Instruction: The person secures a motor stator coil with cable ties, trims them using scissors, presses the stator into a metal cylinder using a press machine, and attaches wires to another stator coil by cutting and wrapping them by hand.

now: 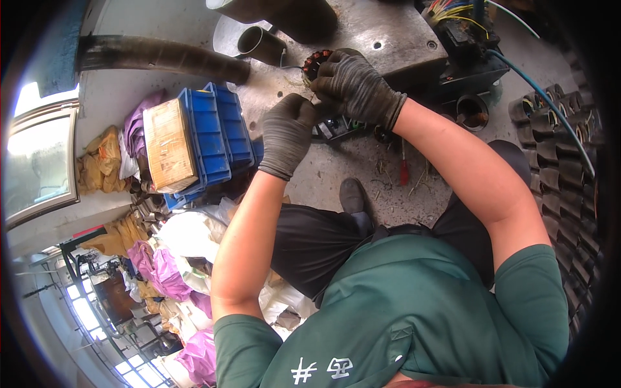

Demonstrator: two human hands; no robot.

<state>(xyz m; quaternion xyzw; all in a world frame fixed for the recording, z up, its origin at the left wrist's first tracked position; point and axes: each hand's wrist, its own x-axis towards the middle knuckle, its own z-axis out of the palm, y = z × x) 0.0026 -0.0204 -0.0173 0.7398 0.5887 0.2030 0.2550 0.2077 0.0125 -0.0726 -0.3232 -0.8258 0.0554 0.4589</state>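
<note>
Both my hands wear dark grey knit gloves. At the front edge of a metal worktable [404, 32], my right hand [359, 87] is closed around the side of a ring-shaped motor stator [310, 63] with reddish-orange windings. Part of the stator is hidden behind the fingers. Thin light wires hang from its left side. Just below and to the left, my left hand [286, 134] is closed with its fingertips pinched together close to those wires. What lies between those fingertips is too small to make out. An open metal cylinder [260, 44] stands on the table beyond the stator.
Blue plastic crates [217, 132] and a cardboard box [169, 145] stand at left, beside a thick dark pipe [162, 53]. A machine with coloured wires [456, 16] is at far right, with a blue hose [550, 97]. Stacked metal cylinders [550, 155] line the right side. A red-handled tool [404, 173] is below the table.
</note>
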